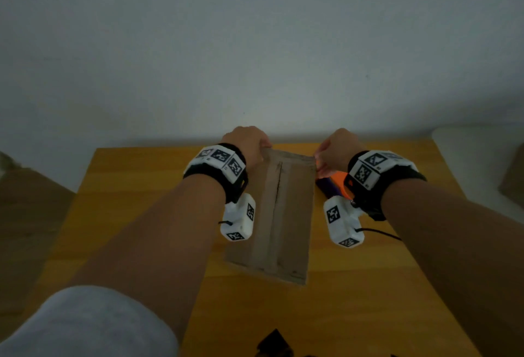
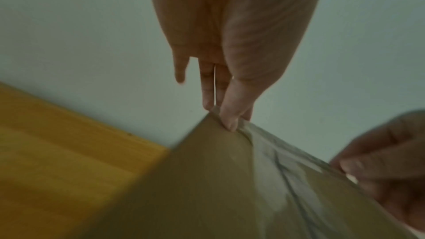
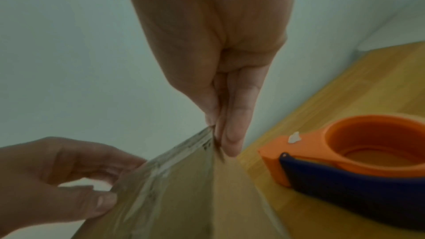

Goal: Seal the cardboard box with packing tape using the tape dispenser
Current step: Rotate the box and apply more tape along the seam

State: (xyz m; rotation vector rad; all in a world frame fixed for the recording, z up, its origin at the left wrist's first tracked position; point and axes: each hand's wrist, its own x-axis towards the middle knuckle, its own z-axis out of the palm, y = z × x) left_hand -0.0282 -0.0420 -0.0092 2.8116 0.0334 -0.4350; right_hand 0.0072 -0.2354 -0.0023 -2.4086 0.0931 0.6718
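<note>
A yellow wooden table meets a pale wall. Left hand and right hand each pinch the cardboard box's far corners; tape dispenser lies right of the right hand.

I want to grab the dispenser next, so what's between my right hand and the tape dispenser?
Only a bare strip of the wooden table separates the right hand, pinching the cardboard box corner, from the tape dispenser, in the right wrist view.

Yellow wooden table: cardboard box centre, orange-blue tape dispenser just right.
</note>
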